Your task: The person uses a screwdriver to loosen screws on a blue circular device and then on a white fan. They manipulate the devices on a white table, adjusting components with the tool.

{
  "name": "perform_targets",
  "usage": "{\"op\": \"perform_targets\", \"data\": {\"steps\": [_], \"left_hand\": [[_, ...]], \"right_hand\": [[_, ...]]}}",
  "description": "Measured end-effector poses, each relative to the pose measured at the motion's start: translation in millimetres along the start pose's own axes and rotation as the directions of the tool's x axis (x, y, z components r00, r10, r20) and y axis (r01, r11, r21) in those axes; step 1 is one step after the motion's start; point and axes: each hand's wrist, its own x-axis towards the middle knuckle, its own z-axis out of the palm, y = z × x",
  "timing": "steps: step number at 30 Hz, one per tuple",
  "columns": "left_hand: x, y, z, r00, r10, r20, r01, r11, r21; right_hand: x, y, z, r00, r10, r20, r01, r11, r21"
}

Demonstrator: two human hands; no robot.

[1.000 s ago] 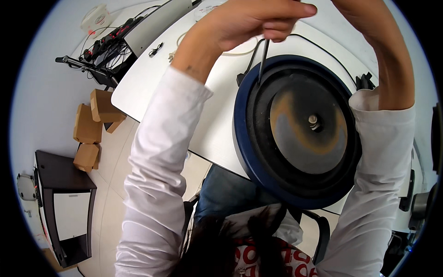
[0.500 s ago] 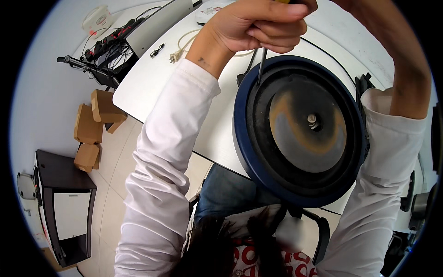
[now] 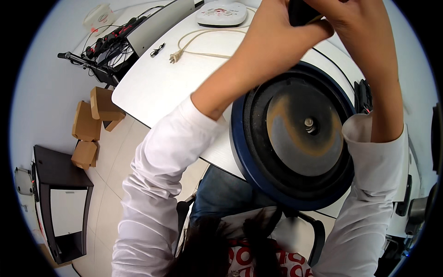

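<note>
Left hand (image 3: 281, 39): raised above the worktop (image 3: 170, 83), thumb stretched toward the right hand, remaining fingers mostly cut off by the upper edge of the view; whether they grasp or are released, cannot tell. Right hand (image 3: 353, 21): raised opposite, close to the left thumb, back of hand toward the viewer; fingers largely hidden, grip cannot be told. Dark piece (image 3: 301, 13): between the two hands, a thin yellow edge beside it; kind unclear, upper part out of view. Base (image 3: 300, 143): round, on the right part of the worktop, reaching its near edge; blue rim (image 3: 236, 138), black ring inside, grey disc (image 3: 288, 152) with brown staining, metal screw (image 3: 308, 122) in the central opening; left forearm across its far left side, right sleeve (image 3: 376, 157) over its right side. Appliance (image 3: 221, 14): white, near the worktop's far edge; pale cord (image 3: 203, 32) beside it, plug (image 3: 175, 56) lying toward the left edge. Cable (image 3: 157, 50): small, black, coiled, just inside the left edge. Black item (image 3: 363, 94): right of the base, partly behind the right forearm. Boxes (image 3: 86, 122): brown cardboard, beyond the left corner; cabinet (image 3: 62, 161): dark, with white door, nearer the viewer.
</note>
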Motion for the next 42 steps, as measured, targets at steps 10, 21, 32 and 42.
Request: {"op": "perform_targets", "data": {"steps": [10,21,32,42], "left_hand": [[61.5,-59.9,-50.0,0.551,0.34,0.762,0.37,0.719,-0.588],[55.4,-58.3,-51.5,0.566,0.288,0.772,0.338,0.774,-0.536],[28.5,-39.1,-31.1,0.904,0.09,0.419,0.131,0.873,-0.47],[58.8,-68.7,-53.2,0.359,0.417,0.835,0.517,0.656,-0.55]], "right_hand": [[15.6,2.1,-32.1,0.954,0.108,0.28,-0.196,0.931,0.307],[10.2,10.6,-8.7,0.985,0.048,0.166,-0.039,0.998,-0.056],[1.7,3.6,5.2,0.987,-0.123,0.099,0.144,0.958,-0.249],[26.6,39.9,-2.0,0.935,-0.243,0.26,0.089,0.867,0.491]]}}
